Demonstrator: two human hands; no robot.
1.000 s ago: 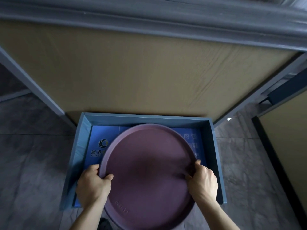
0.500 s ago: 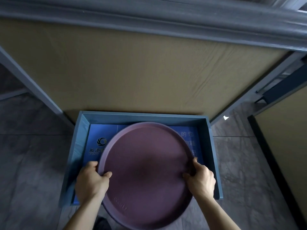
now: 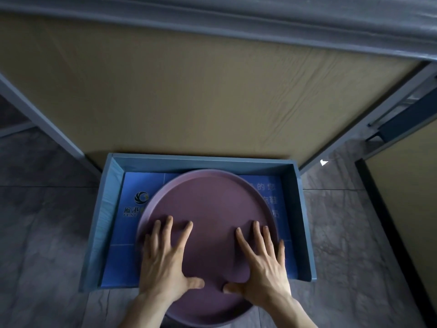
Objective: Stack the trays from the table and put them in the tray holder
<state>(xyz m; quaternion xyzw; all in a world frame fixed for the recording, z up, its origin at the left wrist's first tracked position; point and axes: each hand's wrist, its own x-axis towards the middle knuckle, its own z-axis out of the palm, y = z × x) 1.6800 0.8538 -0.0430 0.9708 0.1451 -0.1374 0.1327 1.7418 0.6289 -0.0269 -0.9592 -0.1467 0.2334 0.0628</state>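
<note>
Item: round purple plastic tray, lying in blue open-front box holder on grey tiled floor.
Near edge overhangs holder front. L hand & R hand flat on tray, fingers spread, no grip.

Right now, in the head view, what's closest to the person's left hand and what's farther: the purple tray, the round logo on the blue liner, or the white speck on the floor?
From the left hand:
1. Purple tray, directly beneath it.
2. Round logo, ahead, slightly left.
3. White speck, far right on the floor.
</note>
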